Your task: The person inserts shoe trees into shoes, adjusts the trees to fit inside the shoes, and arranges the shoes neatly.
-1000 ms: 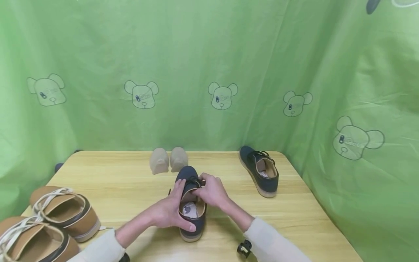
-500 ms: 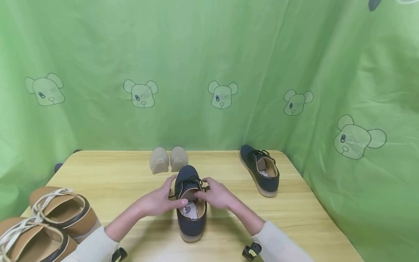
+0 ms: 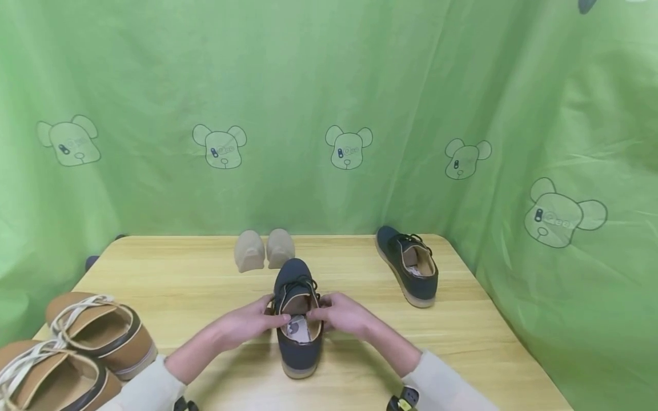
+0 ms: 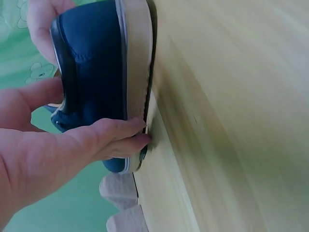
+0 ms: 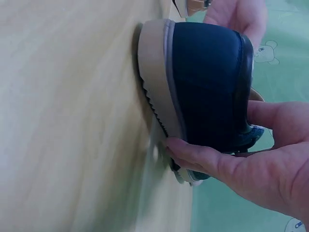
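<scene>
- Navy shoe stands upright on its sole at the middle of the wooden table, toe towards the green curtain, heel towards us; we see its dark laces and a pale insole patch.
- We note the left hand gripping the shoe's left side: thumb over the collar rim, fingers along the outer wall, tips down by the sole.
- We note the right hand gripping the opposite side likewise, thumb inside the collar, fingers outside, reaching the sole.
- Just beyond the toe, we record two pale toe-shaped pieces side by side.
- Well apart, at far right, we see a second navy shoe, upright, laced, toe angled to the curtain.
- At near left we log two tan shoes with white laces, one partly out of frame.
</scene>
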A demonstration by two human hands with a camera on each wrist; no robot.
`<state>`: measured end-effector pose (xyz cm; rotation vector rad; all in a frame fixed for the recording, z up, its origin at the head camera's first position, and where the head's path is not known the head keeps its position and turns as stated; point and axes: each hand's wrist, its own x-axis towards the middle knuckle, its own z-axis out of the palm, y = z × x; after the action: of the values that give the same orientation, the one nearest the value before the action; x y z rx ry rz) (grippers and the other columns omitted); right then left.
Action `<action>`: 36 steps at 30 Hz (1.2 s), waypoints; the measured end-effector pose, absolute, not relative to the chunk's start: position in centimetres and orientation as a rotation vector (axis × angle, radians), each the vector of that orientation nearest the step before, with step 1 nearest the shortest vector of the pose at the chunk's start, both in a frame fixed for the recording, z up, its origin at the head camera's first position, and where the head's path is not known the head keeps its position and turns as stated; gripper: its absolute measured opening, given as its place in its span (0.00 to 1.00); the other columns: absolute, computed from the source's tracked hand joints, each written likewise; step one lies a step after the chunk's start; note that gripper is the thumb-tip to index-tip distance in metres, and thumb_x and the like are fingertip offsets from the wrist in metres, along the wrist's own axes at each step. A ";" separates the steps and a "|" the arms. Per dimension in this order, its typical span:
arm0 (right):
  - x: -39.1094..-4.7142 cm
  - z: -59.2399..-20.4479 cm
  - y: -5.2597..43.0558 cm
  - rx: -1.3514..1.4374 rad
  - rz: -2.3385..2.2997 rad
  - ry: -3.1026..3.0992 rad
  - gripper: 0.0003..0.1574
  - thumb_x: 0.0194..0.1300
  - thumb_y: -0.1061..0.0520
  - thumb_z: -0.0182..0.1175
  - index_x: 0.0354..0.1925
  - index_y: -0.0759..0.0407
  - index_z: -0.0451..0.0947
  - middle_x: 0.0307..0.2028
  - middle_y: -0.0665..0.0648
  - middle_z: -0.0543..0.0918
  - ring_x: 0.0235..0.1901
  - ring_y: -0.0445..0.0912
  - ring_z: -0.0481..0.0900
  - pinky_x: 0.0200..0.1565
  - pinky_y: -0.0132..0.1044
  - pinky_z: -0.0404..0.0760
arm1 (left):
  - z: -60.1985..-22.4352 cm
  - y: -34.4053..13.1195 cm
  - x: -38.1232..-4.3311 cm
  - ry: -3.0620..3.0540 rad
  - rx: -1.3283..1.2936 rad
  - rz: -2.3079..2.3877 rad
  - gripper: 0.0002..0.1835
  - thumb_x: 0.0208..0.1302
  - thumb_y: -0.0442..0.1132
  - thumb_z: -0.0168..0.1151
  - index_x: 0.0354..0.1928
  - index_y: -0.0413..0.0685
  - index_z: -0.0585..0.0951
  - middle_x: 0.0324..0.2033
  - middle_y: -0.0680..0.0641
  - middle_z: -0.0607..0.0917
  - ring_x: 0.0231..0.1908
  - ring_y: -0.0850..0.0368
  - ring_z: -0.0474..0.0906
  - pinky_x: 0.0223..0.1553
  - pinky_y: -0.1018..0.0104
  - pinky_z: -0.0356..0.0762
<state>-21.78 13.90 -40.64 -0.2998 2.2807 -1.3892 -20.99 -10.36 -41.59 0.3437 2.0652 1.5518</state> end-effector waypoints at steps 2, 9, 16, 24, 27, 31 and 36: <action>-21.6 -40.8 13.8 -0.284 -1.446 2.231 0.23 0.67 0.57 0.62 0.53 0.74 0.78 0.44 0.64 0.86 0.45 0.51 0.85 0.53 0.48 0.85 | -41.6 -10.2 -20.9 1.998 0.353 1.593 0.38 0.73 0.42 0.57 0.77 0.35 0.55 0.66 0.33 0.74 0.68 0.35 0.68 0.70 0.34 0.61; -21.3 -41.4 13.4 -0.216 -1.648 2.106 0.26 0.62 0.62 0.60 0.55 0.79 0.75 0.47 0.72 0.84 0.46 0.54 0.85 0.52 0.47 0.85 | -41.5 -9.6 -20.7 1.813 0.345 1.732 0.38 0.70 0.32 0.51 0.77 0.31 0.50 0.63 0.29 0.74 0.62 0.42 0.75 0.67 0.48 0.73; -21.1 -41.5 13.2 -0.209 -1.715 2.061 0.25 0.62 0.64 0.57 0.54 0.81 0.74 0.47 0.73 0.83 0.44 0.54 0.85 0.51 0.50 0.86 | -41.6 -9.0 -20.5 1.809 0.304 1.784 0.44 0.63 0.26 0.51 0.77 0.25 0.41 0.63 0.24 0.72 0.59 0.40 0.76 0.65 0.47 0.75; -20.9 -41.6 13.0 -0.188 -1.700 2.092 0.25 0.61 0.65 0.57 0.54 0.80 0.74 0.46 0.73 0.84 0.44 0.54 0.85 0.50 0.49 0.86 | -41.8 -8.6 -20.4 1.863 0.280 1.805 0.43 0.62 0.25 0.52 0.75 0.21 0.43 0.62 0.23 0.73 0.59 0.38 0.78 0.63 0.46 0.76; -20.9 -41.5 12.9 -0.179 -1.671 2.128 0.25 0.60 0.65 0.58 0.54 0.79 0.75 0.46 0.72 0.84 0.44 0.54 0.85 0.50 0.48 0.86 | -41.8 -8.5 -20.3 1.896 0.256 1.807 0.44 0.62 0.25 0.52 0.74 0.19 0.41 0.63 0.22 0.72 0.59 0.37 0.78 0.61 0.47 0.78; -20.8 -41.5 12.8 -0.181 -1.657 2.145 0.26 0.60 0.65 0.58 0.55 0.79 0.75 0.46 0.71 0.84 0.44 0.54 0.85 0.50 0.49 0.86 | -41.9 -8.4 -20.3 1.939 0.228 1.800 0.45 0.60 0.24 0.53 0.74 0.18 0.40 0.62 0.22 0.72 0.58 0.37 0.79 0.60 0.48 0.79; -20.8 -41.5 12.8 -0.192 -1.663 2.144 0.26 0.60 0.65 0.58 0.54 0.79 0.75 0.46 0.72 0.84 0.44 0.54 0.85 0.51 0.51 0.85 | -41.9 -8.3 -20.3 1.947 0.225 1.804 0.45 0.60 0.24 0.52 0.74 0.18 0.40 0.62 0.22 0.73 0.59 0.35 0.78 0.61 0.46 0.78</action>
<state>-20.78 12.83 -41.47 -0.1916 2.1435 -1.6633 -20.25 -8.32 -41.93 0.2249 1.9470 1.8042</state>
